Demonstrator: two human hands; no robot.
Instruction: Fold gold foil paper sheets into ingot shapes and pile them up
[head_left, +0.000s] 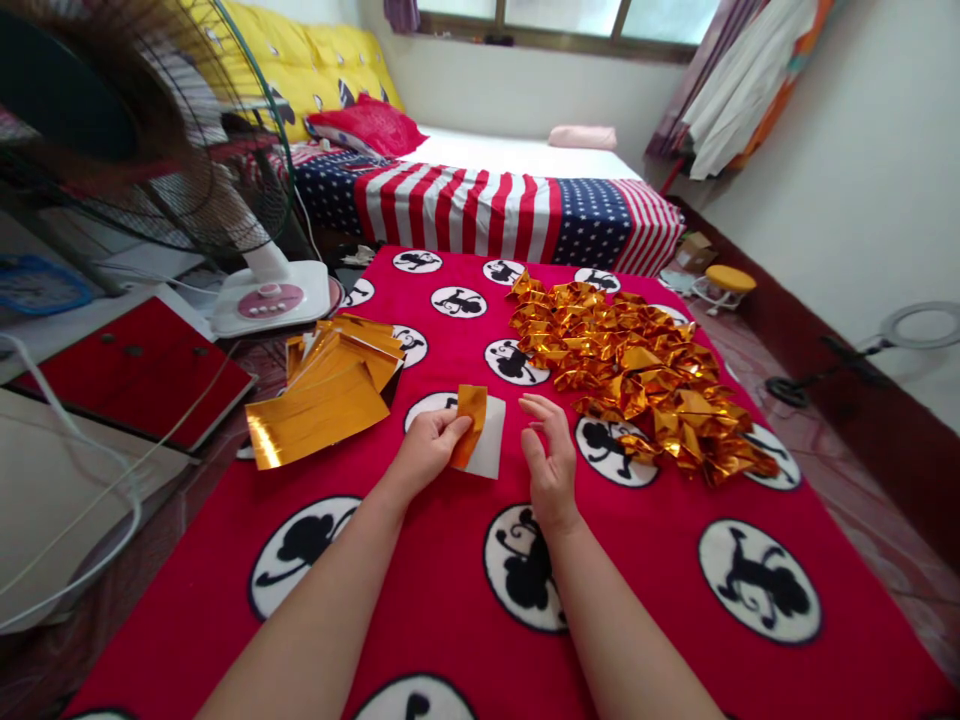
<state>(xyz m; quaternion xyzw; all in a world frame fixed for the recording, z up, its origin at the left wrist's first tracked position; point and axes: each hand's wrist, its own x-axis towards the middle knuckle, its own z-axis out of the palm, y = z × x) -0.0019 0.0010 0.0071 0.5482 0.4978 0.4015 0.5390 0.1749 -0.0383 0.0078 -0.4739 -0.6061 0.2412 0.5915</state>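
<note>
My left hand (429,448) pinches a sheet of gold foil paper (490,440) above the red cloth. One side of that sheet is folded over, so a gold strip lies against the pale inner face. To the right of the sheet, apart from it, my right hand (551,455) is raised with its fingers curved and spread, holding nothing. A loose stack of flat gold foil sheets (322,400) lies to the left. On the right sits a large heap of folded gold foil pieces (637,370).
The red cloth (600,570) with monkey figures in white circles covers the table. A fan (262,290) stands at the left beside a red-fronted cabinet (142,370). Behind is a bed (472,210). A yellow stool (729,280) and a ring-shaped stand (919,325) are at the right.
</note>
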